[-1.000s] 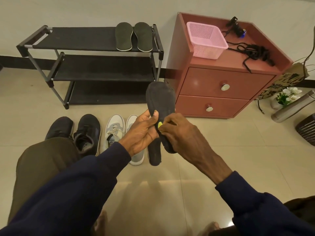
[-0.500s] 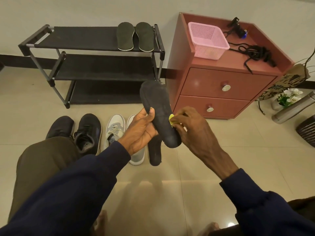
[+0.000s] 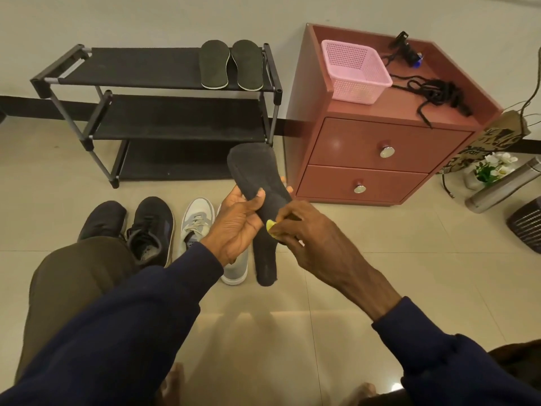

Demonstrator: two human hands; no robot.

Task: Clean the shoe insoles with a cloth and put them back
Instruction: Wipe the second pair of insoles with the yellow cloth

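Step in hand: wiping one dark insole, held up in the air above the floor, toe end far, heel end hidden behind the right hand.

- Left hand grips the insole at mid-length, thumb across the near face, fingers curled behind.
- Right hand has its fingers curled narrow round a small yellow cloth. Only a corner shows, touching the insole's near edge.
- To do it well, I judge: brace the insole from behind where the cloth presses, since it looks thin and likely to flex. Stroke along its length, heel to toe. Shift the left grip so the patch under the thumb gets wiped too. Unbunch the cloth for more contact.

Around:
- A second dark insole seems to lie on the floor just right of the white shoes. Whether it is wiped, cannot tell.
- Black shoes stand left of the white pair, near the person's knee.
- Another insole pair lies on the top shelf of the shoe rack, far left.
- Red cabinet, far right, carries a pink basket and black cords.
- A metal flask lies by the cabinet.

In the way: nothing between hands and shoes. Which shoes these insoles belong to is unclear.
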